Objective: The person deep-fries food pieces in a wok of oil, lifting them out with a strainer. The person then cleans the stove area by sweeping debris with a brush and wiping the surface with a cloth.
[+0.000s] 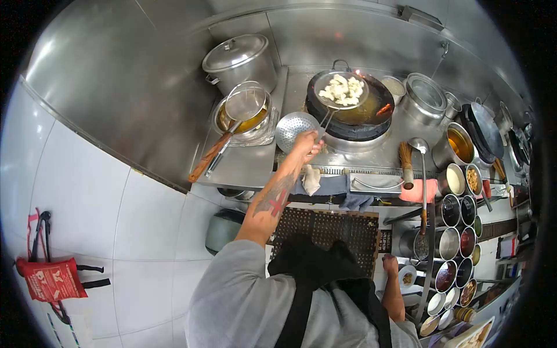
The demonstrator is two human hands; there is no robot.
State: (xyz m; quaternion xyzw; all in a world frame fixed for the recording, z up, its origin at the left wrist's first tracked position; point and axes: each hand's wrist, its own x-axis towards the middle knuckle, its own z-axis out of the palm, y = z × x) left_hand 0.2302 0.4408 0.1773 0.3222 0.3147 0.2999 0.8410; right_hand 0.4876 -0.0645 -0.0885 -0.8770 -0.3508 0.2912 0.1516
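Observation:
My left hand [307, 145] is closed around the handle of a strainer [319, 93], stretched out over the stove. In the strainer lie pale white chunks [343, 90], perhaps cauliflower. Below it is a dark wok [371, 116] with liquid and something red [384, 109] inside. A perforated skimmer [293, 130] sits just left of the wok, partly behind my left hand. Low on the right, my right hand [390, 265] is curled into a fist beside the shelf; anything inside it is hidden.
A mesh strainer [246, 104] with a wooden handle rests over a pot of oil on the left. Behind stands a lidded stockpot [237, 58]. A ladle [424, 174], a bamboo brush [406, 159] and several seasoning containers [447, 243] line the right. A rubber mat [325, 232] covers the floor.

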